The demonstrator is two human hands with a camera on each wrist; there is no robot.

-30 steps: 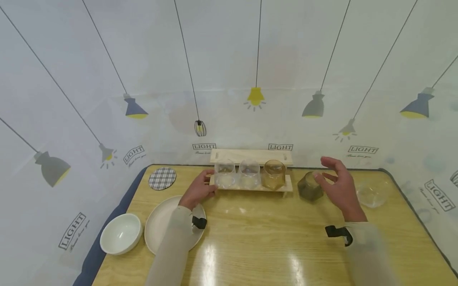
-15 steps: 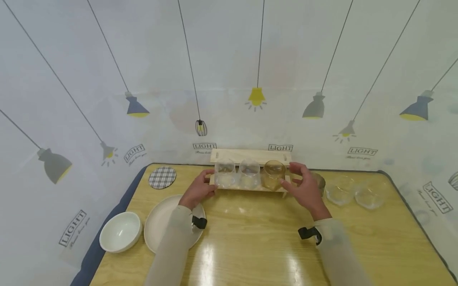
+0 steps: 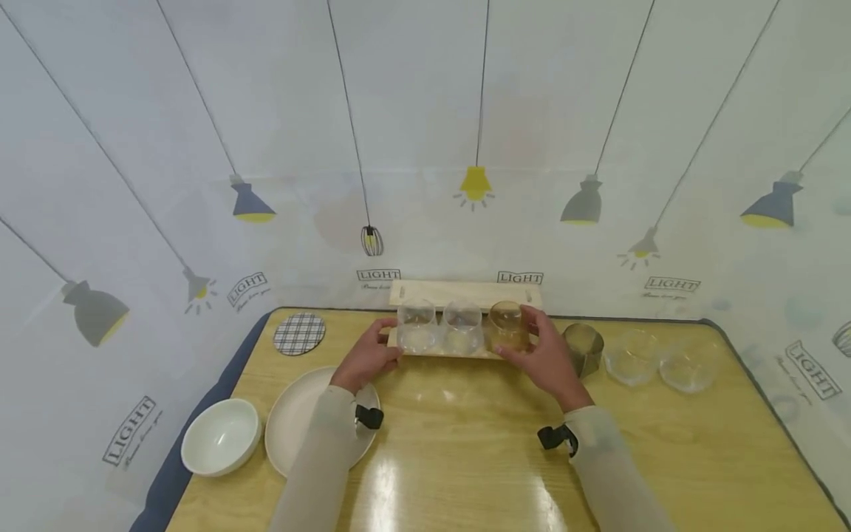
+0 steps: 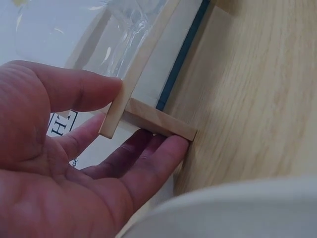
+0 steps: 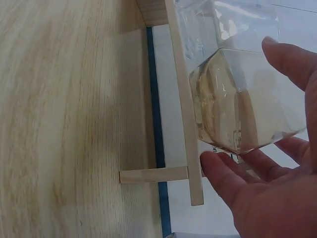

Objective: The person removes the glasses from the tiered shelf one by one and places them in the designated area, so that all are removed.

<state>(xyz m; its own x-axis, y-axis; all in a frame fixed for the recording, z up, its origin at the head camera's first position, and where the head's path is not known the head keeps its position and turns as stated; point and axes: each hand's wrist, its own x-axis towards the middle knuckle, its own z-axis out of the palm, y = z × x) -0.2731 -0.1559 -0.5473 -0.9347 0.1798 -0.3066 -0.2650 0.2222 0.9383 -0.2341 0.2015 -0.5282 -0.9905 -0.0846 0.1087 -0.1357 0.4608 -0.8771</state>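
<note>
On a small wooden rack [image 3: 465, 292] at the back of the table stand two clear glasses [image 3: 417, 325] and, at its right end, an amber glass [image 3: 504, 325]. My left hand [image 3: 367, 357] holds the rack's left end, thumb on the shelf board [image 4: 119, 109] and fingertips on the rack's leg [image 4: 163, 119]. Round the amber glass [image 5: 223, 104] curls my right hand [image 3: 548, 360], thumb on one side and fingers on the other. The glass base sits right at the shelf in the right wrist view.
Right of the rack stand a grey-brown glass [image 3: 583, 349] and two clear glasses [image 3: 631, 358]. At left are a plaid coaster [image 3: 299, 334], a beige plate [image 3: 289, 421] and a white bowl [image 3: 221, 437]. A wall sheet printed with lamps [image 3: 425, 148] rises behind the table.
My right hand has moved left from near the grey-brown glass to the amber glass and closed its fingers round it. My left hand has stayed at the rack's left end.
</note>
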